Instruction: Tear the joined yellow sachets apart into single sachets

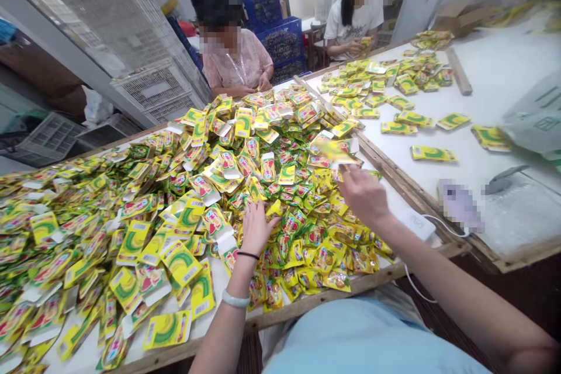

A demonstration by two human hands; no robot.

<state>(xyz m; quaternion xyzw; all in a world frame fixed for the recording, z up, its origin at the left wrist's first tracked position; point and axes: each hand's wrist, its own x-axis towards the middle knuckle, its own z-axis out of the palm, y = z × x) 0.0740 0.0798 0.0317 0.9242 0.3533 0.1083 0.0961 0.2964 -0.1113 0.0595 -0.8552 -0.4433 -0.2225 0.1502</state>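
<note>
Blurred yellow box [333, 152] by fingertips of right hand [364, 194], over pile's right side; grip grasping or released, cannot tell. Left hand [256, 227] among sachets [313, 235], hold unclear. Likely step: shifting box; next calls for clearing wooden strip [385, 166].

Bright, fairly even light washes the pale worktop [486, 73], its source hidden; shadows are soft, and the near right floor [521, 286] falls dark. The yellow packet [335, 153] at the right hand [363, 193] is smeared. Far right, the plastic bag [537, 120] blurs. Wide-angle distortion tilts the left crates [153, 90]; mosaic covers the phone [460, 204].
</note>
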